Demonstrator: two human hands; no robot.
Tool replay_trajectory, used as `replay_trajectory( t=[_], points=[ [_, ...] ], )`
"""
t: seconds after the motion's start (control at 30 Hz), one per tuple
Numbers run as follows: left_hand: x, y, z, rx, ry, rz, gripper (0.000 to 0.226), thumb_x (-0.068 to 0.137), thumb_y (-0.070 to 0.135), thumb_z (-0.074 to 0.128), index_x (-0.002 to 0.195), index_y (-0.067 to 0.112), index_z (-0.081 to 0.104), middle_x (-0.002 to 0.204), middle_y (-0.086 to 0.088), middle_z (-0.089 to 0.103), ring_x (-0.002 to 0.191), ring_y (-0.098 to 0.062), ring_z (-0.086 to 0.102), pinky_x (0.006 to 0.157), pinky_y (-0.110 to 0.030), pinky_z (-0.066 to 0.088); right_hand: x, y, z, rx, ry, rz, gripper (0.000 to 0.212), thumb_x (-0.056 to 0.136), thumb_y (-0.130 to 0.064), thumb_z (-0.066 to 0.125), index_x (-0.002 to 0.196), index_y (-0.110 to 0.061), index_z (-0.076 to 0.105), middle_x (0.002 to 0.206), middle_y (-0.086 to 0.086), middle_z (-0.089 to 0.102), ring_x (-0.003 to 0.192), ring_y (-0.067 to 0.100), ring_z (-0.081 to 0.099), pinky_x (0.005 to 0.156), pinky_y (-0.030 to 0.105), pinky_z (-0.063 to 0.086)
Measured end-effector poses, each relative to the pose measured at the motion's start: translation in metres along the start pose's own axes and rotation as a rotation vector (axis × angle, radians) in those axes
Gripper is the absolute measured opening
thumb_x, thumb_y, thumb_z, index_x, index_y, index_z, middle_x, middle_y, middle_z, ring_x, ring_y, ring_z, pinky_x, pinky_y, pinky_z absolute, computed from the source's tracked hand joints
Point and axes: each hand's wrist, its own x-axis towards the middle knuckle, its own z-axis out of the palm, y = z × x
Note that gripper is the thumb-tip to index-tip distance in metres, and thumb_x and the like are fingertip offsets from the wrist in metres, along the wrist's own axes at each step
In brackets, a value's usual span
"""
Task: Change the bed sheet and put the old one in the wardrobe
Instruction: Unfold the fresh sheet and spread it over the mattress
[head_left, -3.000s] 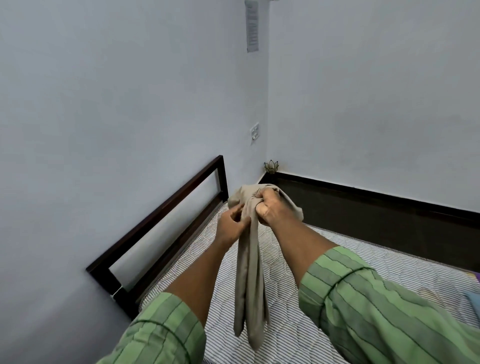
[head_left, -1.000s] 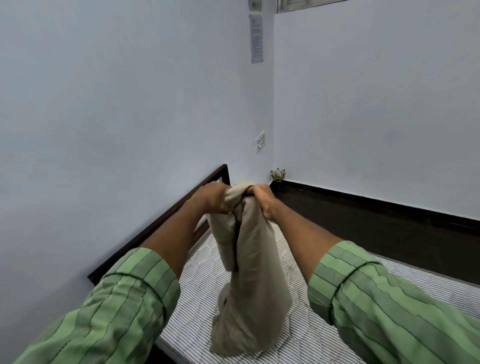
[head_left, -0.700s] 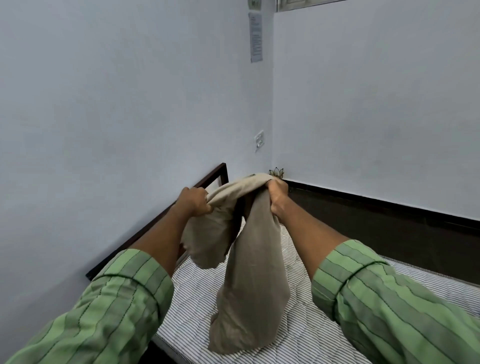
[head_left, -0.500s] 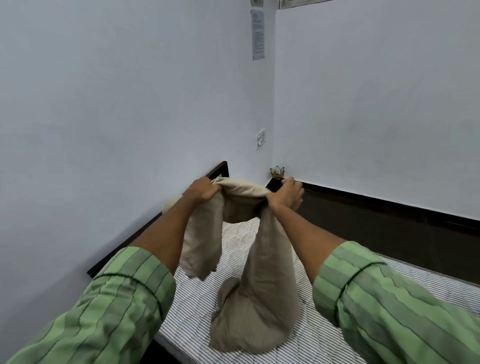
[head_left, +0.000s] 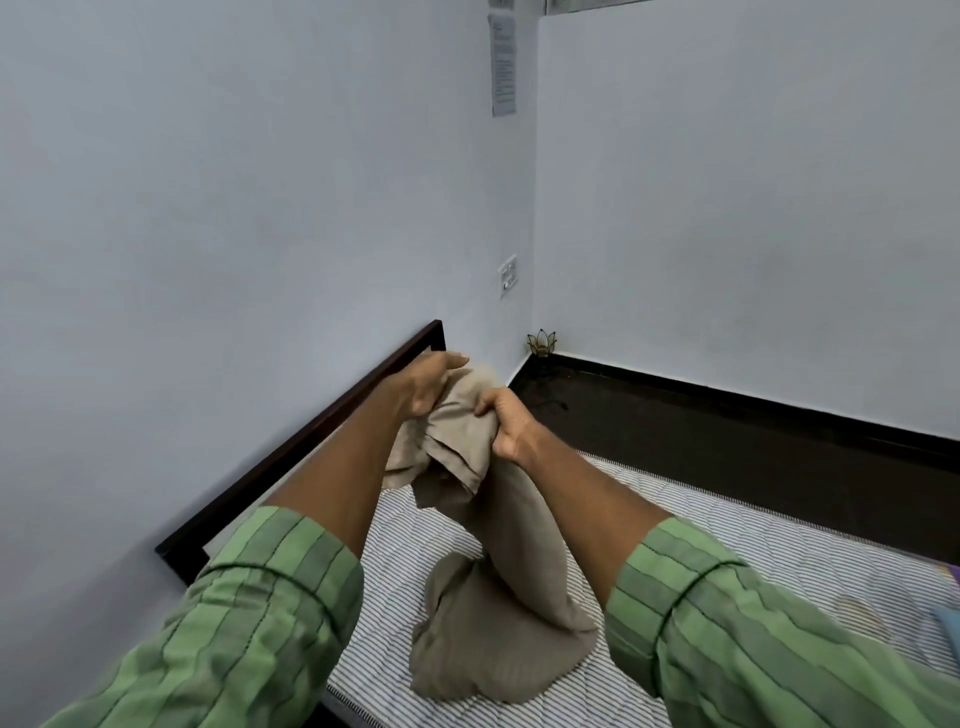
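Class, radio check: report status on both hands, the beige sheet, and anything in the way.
Left hand and right hand both grip beige sheet at top. Its lower end bunched on striped mattress. Nothing in the way.

Pale blue walls (head_left: 234, 208) meet in a corner. A paper (head_left: 503, 65) hangs above the switch (head_left: 507, 275); a dark floor (head_left: 727, 447) lies below.

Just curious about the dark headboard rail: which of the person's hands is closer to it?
Left. The left hand grips the beige sheet right beside the headboard rail; the right hand grips it farther toward the mattress.
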Motion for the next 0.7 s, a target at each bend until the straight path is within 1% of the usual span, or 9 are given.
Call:
replay_trajectory(
  t=[0.07, 0.17, 0.3, 0.37, 0.43, 0.53, 0.57, 0.63, 0.7],
  points=[
    [-0.001, 0.003, 0.001, 0.138, 0.122, 0.176, 0.025, 0.103, 0.021, 0.058, 0.124, 0.01, 0.066, 0.112, -0.014, 0.071, 0.087, -0.015, 0.065, 0.077, -0.025, 0.051, 0.004, -0.006, -0.003, 0.051, 0.071, -0.012, 0.043, 0.067, -0.002, 0.045, 0.105, -0.002, 0.063, 0.11, 0.019, 0.068, 0.1, 0.037, 0.069, 0.092, 0.044, 0.059],
    [-0.012, 0.008, -0.005, 0.337, 0.151, 0.272, 0.023, 0.098, 0.026, 0.068, 0.117, 0.013, 0.073, 0.097, -0.003, 0.071, 0.08, -0.011, 0.06, 0.065, -0.021, 0.043, -0.005, -0.015, -0.005, 0.157, 0.142, 0.002, 0.036, 0.085, -0.008, 0.039, 0.106, 0.007, 0.065, 0.109, 0.026, 0.069, 0.1, 0.04, 0.066, 0.099, 0.048, 0.053],
    [-0.015, -0.012, -0.019, 0.405, -0.163, 0.108, 0.031, 0.093, 0.026, 0.073, 0.123, 0.019, 0.069, 0.101, 0.005, 0.068, 0.091, -0.007, 0.057, 0.077, -0.026, 0.041, -0.003, -0.023, -0.02, 0.301, 0.259, -0.031, 0.041, 0.095, -0.014, 0.039, 0.11, 0.01, 0.068, 0.098, 0.024, 0.073, 0.093, 0.04, 0.067, 0.092, 0.049, 0.054],
    [-0.008, -0.027, -0.02, 0.438, -0.233, 0.031, 0.06, 0.076, 0.027, 0.087, 0.131, 0.023, 0.064, 0.112, 0.008, 0.072, 0.108, -0.012, 0.061, 0.096, -0.035, 0.045, -0.003, -0.03, -0.021, 0.326, 0.264, -0.039, 0.045, 0.094, -0.019, 0.043, 0.119, 0.008, 0.068, 0.106, 0.025, 0.073, 0.099, 0.04, 0.068, 0.098, 0.051, 0.053],
    [-0.004, -0.038, -0.013, 0.453, -0.247, 0.024, 0.09, 0.06, 0.028, 0.096, 0.14, 0.024, 0.056, 0.125, 0.003, 0.072, 0.123, -0.022, 0.06, 0.111, -0.047, 0.043, -0.001, -0.036, -0.025, 0.324, 0.272, -0.035, 0.044, 0.091, -0.023, 0.049, 0.116, 0.005, 0.071, 0.109, 0.024, 0.074, 0.102, 0.04, 0.069, 0.095, 0.049, 0.055],
    [-0.009, -0.042, 0.015, 0.457, -0.263, 0.104, 0.098, 0.061, 0.013, 0.098, 0.145, 0.021, 0.048, 0.125, -0.001, 0.071, 0.119, -0.018, 0.065, 0.104, -0.039, 0.053, 0.019, -0.043, -0.038, 0.317, 0.223, -0.047, 0.053, 0.078, -0.021, 0.068, 0.126, 0.0, 0.071, 0.126, 0.019, 0.07, 0.111, 0.04, 0.069, 0.1, 0.056, 0.052],
    [-0.011, -0.04, 0.024, 0.455, -0.275, 0.169, 0.096, 0.062, 0.008, 0.097, 0.143, 0.023, 0.048, 0.124, 0.002, 0.071, 0.116, -0.012, 0.066, 0.098, -0.032, 0.056, 0.022, -0.044, -0.04, 0.312, 0.202, -0.055, 0.051, 0.076, -0.022, 0.073, 0.123, -0.002, 0.072, 0.123, 0.017, 0.07, 0.107, 0.039, 0.071, 0.101, 0.057, 0.051],
    [-0.014, -0.034, 0.039, 0.447, -0.286, 0.31, 0.089, 0.063, 0.001, 0.096, 0.137, 0.024, 0.052, 0.119, 0.005, 0.072, 0.113, -0.006, 0.067, 0.093, -0.026, 0.057, -0.002, -0.049, -0.028, 0.253, 0.17, -0.075, 0.026, 0.083, -0.024, 0.074, 0.099, -0.004, 0.078, 0.101, 0.016, 0.074, 0.086, 0.034, 0.074, 0.096, 0.051, 0.055],
    [-0.01, -0.034, 0.043, 0.391, -0.234, 0.416, 0.088, 0.061, -0.004, 0.093, 0.137, 0.019, 0.055, 0.117, -0.002, 0.074, 0.113, -0.015, 0.07, 0.097, -0.04, 0.059, -0.014, -0.051, -0.023, 0.25, 0.145, -0.113, 0.026, 0.092, -0.018, 0.068, 0.074, -0.004, 0.079, 0.08, 0.015, 0.075, 0.069, 0.03, 0.075, 0.077, 0.043, 0.061]
  ],
)
